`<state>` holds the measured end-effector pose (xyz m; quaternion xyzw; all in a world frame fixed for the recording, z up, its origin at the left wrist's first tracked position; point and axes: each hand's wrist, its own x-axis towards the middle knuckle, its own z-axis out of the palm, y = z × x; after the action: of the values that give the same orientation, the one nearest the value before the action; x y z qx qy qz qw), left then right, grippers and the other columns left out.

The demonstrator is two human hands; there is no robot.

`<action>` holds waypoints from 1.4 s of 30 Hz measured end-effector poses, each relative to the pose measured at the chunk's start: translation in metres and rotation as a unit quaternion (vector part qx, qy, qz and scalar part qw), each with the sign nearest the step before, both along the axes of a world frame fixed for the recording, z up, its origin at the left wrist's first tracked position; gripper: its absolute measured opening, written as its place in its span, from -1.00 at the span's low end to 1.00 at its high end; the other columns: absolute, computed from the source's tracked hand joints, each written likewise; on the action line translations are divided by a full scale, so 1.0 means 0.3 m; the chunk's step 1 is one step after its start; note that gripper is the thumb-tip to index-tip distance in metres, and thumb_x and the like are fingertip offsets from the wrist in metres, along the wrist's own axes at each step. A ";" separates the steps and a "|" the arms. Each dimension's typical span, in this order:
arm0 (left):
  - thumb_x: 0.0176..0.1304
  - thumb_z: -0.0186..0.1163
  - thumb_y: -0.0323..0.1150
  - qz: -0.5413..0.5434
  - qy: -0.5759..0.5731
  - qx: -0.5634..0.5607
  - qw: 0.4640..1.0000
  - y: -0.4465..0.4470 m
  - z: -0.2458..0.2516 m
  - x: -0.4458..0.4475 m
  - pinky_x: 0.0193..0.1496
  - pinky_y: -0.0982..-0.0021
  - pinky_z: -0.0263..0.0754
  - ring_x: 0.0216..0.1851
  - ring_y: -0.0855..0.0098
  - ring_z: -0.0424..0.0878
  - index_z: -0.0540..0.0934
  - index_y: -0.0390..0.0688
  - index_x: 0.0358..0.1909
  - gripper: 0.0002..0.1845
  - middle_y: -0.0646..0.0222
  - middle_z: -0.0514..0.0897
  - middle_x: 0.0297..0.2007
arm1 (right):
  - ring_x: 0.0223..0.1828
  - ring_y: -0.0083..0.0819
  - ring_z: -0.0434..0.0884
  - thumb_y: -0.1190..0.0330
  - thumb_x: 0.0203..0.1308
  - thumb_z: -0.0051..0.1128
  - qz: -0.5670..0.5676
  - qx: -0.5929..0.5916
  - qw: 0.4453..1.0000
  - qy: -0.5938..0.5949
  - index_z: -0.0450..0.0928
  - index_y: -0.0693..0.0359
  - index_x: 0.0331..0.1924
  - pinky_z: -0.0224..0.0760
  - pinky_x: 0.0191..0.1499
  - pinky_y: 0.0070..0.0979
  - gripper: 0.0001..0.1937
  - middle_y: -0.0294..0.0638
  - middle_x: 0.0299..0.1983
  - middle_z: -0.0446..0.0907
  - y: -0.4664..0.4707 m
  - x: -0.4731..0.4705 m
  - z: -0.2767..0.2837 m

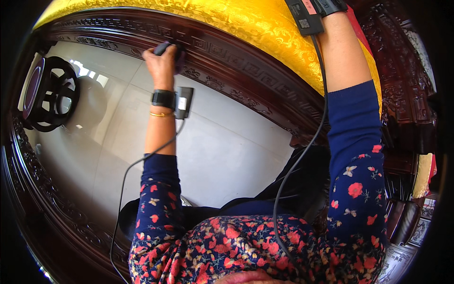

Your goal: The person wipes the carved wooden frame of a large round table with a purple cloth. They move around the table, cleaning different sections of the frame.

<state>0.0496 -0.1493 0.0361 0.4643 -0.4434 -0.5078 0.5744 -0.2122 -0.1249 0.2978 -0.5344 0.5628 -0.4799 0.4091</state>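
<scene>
My left hand [162,64], at upper left, is closed around a dark bunched cloth [179,58], held against the carved front edge of a dark wooden piece of furniture [227,58]. A black wrist strap with a small cabled box [184,103] sits on that wrist, above a gold bracelet. The right forearm reaches up over the yellow brocade cloth [255,25] on top of the furniture; my right hand is beyond the top edge of the picture. Its wrist carries another strapped box [306,17] with a cable.
A round dark wooden stool [53,94] stands at left on the tiled floor [220,142]. Carved dark wooden furniture [397,67] rises at right, and a carved wooden edge [53,198] curves along the lower left. Cables hang beside both arms. Part of another hand [248,277] shows at the bottom edge.
</scene>
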 end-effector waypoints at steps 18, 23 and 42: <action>-0.03 0.40 -0.24 -0.023 -0.205 -0.079 0.975 0.485 0.049 -0.253 0.00 0.10 0.42 -0.08 -0.01 0.46 0.40 -0.29 -0.10 -0.46 0.03 0.44 -0.14 | -0.52 -0.52 0.62 0.41 0.26 0.24 0.000 -0.013 1.000 -0.028 0.63 0.29 -0.31 0.53 -0.47 -0.64 -0.89 -0.22 -0.48 0.64 0.037 0.015 -0.021; -0.07 0.38 -0.30 0.053 -0.221 -0.118 0.967 0.291 0.048 -0.159 0.04 0.09 0.42 -0.08 -0.04 0.47 0.42 -0.29 -0.11 -0.49 0.00 0.46 -0.14 | -0.52 -0.55 0.62 0.42 0.27 0.24 0.009 -0.012 0.999 -0.031 0.64 0.30 -0.30 0.53 -0.47 -0.66 -0.89 -0.23 -0.47 0.65 0.041 0.011 -0.016; 0.10 0.34 -0.38 0.012 -0.026 0.014 0.999 -0.181 0.041 0.090 -0.57 0.48 0.50 -0.56 0.43 0.63 0.41 -0.42 -0.14 -0.59 0.23 0.63 -0.45 | -0.54 -0.65 0.57 0.39 0.31 0.20 0.002 0.017 0.999 0.038 0.63 0.24 -0.29 0.42 -0.53 -0.77 -0.90 -0.30 -0.46 0.65 0.050 0.052 0.018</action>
<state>0.0764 -0.2037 0.0485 0.4908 -0.4453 -0.4945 0.5624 -0.1965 -0.1098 0.3032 -0.5463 0.5851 -0.4489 0.3972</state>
